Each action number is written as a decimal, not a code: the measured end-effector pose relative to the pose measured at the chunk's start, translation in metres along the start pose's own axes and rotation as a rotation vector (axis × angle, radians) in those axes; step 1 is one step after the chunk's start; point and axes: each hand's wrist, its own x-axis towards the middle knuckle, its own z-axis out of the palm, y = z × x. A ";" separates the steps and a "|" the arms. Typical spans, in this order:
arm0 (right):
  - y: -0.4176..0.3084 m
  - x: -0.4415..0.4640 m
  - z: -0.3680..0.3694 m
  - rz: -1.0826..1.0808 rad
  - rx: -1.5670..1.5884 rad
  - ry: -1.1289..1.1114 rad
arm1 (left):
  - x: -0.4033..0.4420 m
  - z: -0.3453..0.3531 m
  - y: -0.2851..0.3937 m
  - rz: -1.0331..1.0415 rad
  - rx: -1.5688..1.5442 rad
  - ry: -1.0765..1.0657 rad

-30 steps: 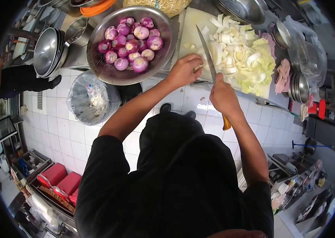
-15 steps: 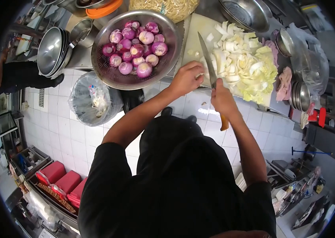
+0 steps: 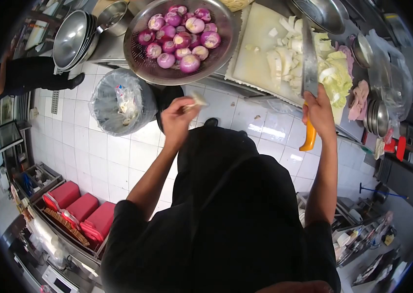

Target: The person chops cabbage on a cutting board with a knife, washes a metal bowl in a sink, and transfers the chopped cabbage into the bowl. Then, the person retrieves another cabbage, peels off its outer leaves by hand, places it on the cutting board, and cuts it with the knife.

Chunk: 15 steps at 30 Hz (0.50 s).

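One knife with a broad grey metal blade and a yellow handle [image 3: 309, 68] is in the person's right hand [image 3: 321, 113], whose grip is closed round the handle; the blade points away, over the chopped pale green and white cabbage [image 3: 284, 63]. Whether the edge touches the pieces cannot be told. The cabbage, in too many pieces to count, lies on one white rectangular cutting board [image 3: 251, 51], mostly towards its right side.

The left hand [image 3: 176, 121] is off the board, above the floor, its grip pinched on one small whitish scrap [image 3: 197, 101], blurred. To its left stands one round bin lined with a clear plastic bag [image 3: 103, 108]. On the grey metal bench [image 3: 113, 49], left of the board, one round perforated steel colander [image 3: 230, 49] holds roughly twenty purple peeled onions [image 3: 190, 63]; overlap prevents an exact count. One crumpled pink cloth [image 3: 359, 100] lies right of the cabbage. Three red lidded boxes [image 3: 82, 212] stand at lower left.
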 end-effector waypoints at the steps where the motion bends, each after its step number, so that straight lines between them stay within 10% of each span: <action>1: 0.003 -0.002 -0.002 0.001 0.016 0.000 | -0.006 -0.015 0.001 -0.071 -0.024 0.079; 15: 0.032 -0.036 0.004 0.040 0.150 0.044 | 0.056 -0.228 -0.002 0.193 0.032 0.830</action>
